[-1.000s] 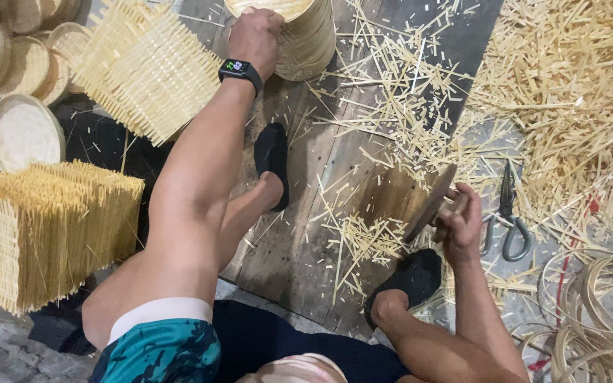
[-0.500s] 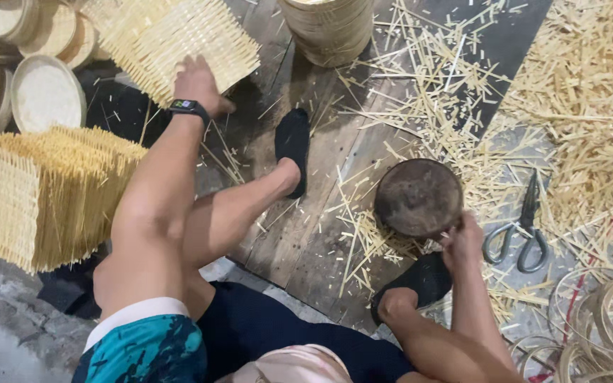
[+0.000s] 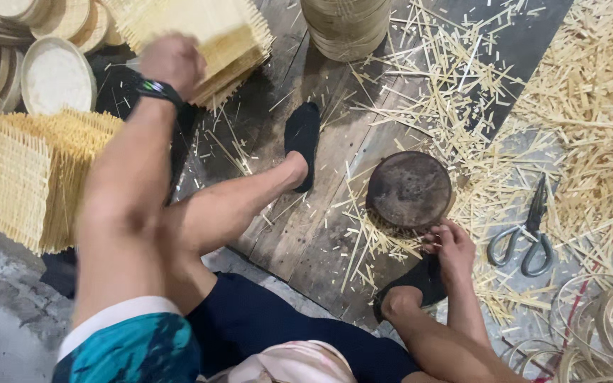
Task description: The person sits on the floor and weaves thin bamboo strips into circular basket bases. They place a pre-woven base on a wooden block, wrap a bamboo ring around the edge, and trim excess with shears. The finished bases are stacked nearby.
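My left hand (image 3: 173,62), with a black watch on the wrist, is closed on the near edge of a pile of square woven bamboo mats (image 3: 203,32) at the top left. My right hand (image 3: 452,247) grips the near rim of a dark round wooden disc (image 3: 409,190) lying flat on the floor planks. My two feet in black slippers rest on the planks, one (image 3: 302,140) between the hands, the other (image 3: 413,282) just below the right hand.
A second stack of woven mats (image 3: 26,177) stands at the left. Round bamboo trays (image 3: 54,74) lie top left, a stacked round basket (image 3: 345,25) top centre. Scissors (image 3: 530,234) lie right of the disc amid bamboo offcuts (image 3: 590,135). Coiled bamboo rings (image 3: 604,330) sit bottom right.
My left hand swung from the round basket at the top over to the mat pile at the left. The disc went from tilted on edge to lying flat.
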